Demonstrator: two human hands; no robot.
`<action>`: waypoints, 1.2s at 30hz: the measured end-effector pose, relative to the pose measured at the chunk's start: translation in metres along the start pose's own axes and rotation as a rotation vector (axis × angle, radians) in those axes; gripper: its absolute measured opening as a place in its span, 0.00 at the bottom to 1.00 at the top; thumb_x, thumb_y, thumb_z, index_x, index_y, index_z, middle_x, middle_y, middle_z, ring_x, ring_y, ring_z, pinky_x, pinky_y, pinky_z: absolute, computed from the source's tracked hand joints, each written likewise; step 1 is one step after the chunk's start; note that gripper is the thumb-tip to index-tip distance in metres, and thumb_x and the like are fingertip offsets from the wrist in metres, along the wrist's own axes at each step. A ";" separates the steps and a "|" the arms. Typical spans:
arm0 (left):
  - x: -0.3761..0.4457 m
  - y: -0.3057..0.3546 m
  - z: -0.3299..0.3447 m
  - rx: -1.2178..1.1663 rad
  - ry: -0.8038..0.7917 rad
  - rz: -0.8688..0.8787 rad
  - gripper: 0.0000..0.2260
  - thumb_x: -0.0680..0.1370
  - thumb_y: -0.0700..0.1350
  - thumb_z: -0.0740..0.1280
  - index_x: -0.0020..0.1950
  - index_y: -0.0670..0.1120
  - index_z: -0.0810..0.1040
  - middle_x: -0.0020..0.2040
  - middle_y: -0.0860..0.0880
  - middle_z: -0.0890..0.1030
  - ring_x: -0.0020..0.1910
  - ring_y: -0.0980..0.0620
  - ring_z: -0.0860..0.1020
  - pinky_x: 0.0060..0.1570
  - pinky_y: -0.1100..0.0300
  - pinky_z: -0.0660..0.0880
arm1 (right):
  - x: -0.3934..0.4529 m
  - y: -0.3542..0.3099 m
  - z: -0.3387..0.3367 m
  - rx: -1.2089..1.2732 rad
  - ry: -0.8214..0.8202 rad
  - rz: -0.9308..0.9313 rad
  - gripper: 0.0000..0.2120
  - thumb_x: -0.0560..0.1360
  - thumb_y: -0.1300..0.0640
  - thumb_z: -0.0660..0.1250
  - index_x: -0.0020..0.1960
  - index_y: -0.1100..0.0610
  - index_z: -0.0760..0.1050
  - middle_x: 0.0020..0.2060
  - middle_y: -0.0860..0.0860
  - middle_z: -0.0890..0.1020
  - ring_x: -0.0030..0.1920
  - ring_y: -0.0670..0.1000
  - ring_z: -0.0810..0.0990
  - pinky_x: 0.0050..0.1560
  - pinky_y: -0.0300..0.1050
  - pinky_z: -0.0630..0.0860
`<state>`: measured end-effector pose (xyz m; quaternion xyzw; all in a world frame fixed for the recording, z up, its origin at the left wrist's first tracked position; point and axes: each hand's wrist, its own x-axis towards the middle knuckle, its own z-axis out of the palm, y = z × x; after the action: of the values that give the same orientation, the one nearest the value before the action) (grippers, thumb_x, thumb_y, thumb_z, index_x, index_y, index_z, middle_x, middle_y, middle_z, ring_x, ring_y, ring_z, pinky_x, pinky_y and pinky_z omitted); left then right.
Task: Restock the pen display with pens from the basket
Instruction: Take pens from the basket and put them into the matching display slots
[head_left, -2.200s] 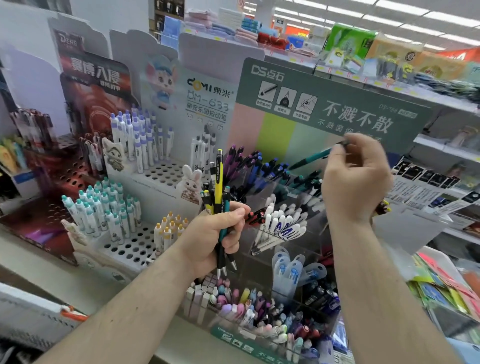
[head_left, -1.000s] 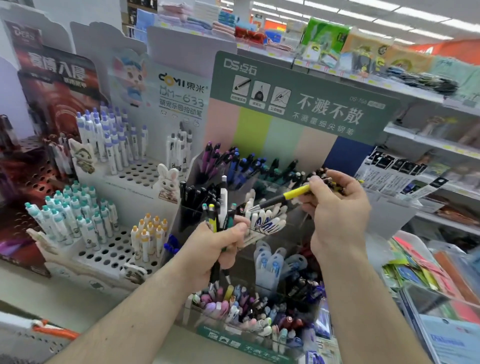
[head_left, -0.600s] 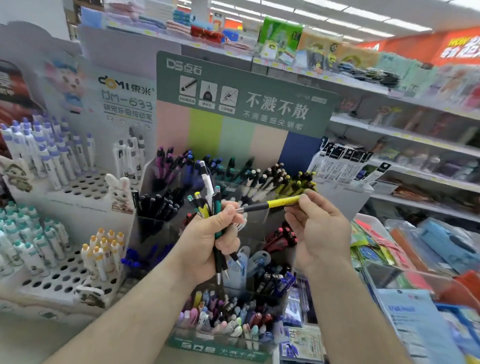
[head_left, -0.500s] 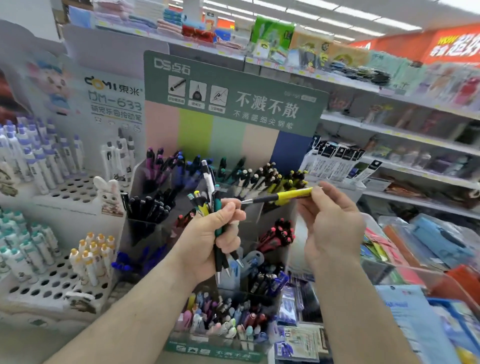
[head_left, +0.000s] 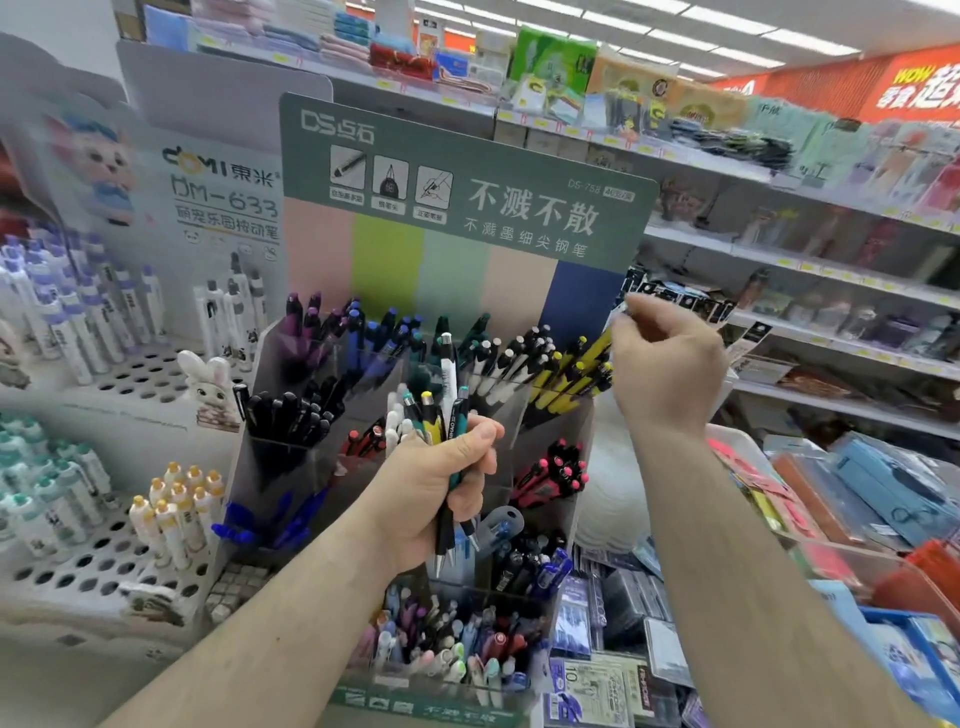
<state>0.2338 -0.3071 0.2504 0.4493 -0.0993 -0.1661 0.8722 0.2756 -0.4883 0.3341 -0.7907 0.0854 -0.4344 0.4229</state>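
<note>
My left hand grips a small bundle of pens upright in front of the tiered clear pen display with the green header card. White, teal and yellow pens stick up out of the fist. My right hand is at the display's top right corner. Its fingertips pinch the upper end of a yellow pen, which slants tip-down into the compartment of yellow pens. The basket is out of view.
A white perforated stand with white pens sits to the left under a cartoon sign. Store shelves run along the right. Clear bins of packaged stationery lie at the lower right, close to my right forearm.
My right hand carried the yellow pen from in front of the bundle up and to the right, then tipped it point-down into the yellow compartment. My left hand kept its bundle still.
</note>
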 end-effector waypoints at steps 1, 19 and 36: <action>-0.001 0.001 0.000 0.020 -0.002 0.007 0.05 0.73 0.45 0.70 0.41 0.43 0.79 0.31 0.50 0.76 0.19 0.57 0.64 0.22 0.64 0.59 | 0.000 -0.003 0.003 -0.042 -0.075 0.027 0.11 0.75 0.58 0.70 0.55 0.52 0.85 0.46 0.47 0.85 0.49 0.44 0.80 0.53 0.31 0.72; -0.018 0.006 -0.008 0.371 0.034 0.014 0.05 0.78 0.40 0.68 0.42 0.43 0.77 0.28 0.50 0.74 0.22 0.54 0.65 0.24 0.62 0.62 | -0.066 -0.051 -0.002 -0.001 -0.752 0.136 0.15 0.70 0.44 0.76 0.36 0.54 0.81 0.29 0.47 0.81 0.32 0.44 0.78 0.37 0.43 0.76; -0.044 0.008 -0.058 -0.245 0.001 0.053 0.19 0.62 0.51 0.82 0.48 0.44 0.85 0.35 0.47 0.80 0.20 0.58 0.67 0.20 0.66 0.63 | -0.094 -0.023 -0.003 0.602 -0.435 0.671 0.07 0.77 0.61 0.70 0.41 0.57 0.84 0.28 0.48 0.78 0.30 0.45 0.72 0.36 0.39 0.74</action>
<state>0.2131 -0.2423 0.2223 0.3367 -0.0899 -0.1535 0.9246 0.2109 -0.4282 0.2944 -0.6346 0.1157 -0.1046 0.7569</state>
